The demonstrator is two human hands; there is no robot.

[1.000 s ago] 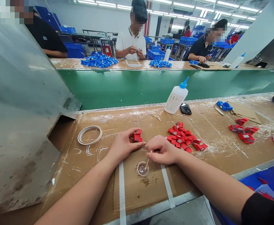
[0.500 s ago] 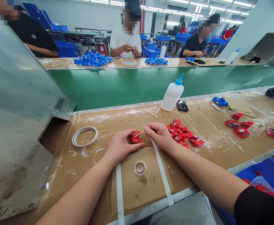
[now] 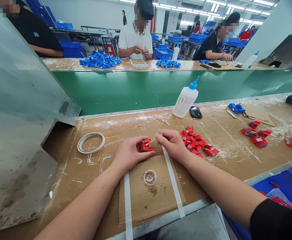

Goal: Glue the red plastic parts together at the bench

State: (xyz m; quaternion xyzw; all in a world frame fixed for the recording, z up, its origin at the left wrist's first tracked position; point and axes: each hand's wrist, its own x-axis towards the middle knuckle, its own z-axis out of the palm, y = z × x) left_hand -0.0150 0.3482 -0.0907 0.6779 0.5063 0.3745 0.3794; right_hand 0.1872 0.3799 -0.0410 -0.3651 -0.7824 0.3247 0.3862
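Note:
Between the thumb and fingers of my left hand [image 3: 132,150] is a small red plastic part [image 3: 145,145] with dark grey patches. My right hand [image 3: 172,142] pinches a thin cotton swab [image 3: 151,141], whose tip meets the red part. Just below both hands, a small clear cup [image 3: 150,178] stands on a cardboard sheet [image 3: 136,206] bordered by white tape strips. A heap of similar red parts [image 3: 194,141] lies to the right of my right hand.
Behind the hands stand a white bottle with a blue nozzle [image 3: 185,101] and a small black device [image 3: 195,112]. Loose swabs [image 3: 162,120] lie nearby. A tape roll [image 3: 91,143] is at left, beside a metal panel [image 3: 23,133]. Co-workers sit beyond the green belt [image 3: 131,90].
Both hands stay nearly in place, the swab still at the red part. The view has shifted slightly. Across the belt, the right co-worker has leaned forward and lowered a hand.

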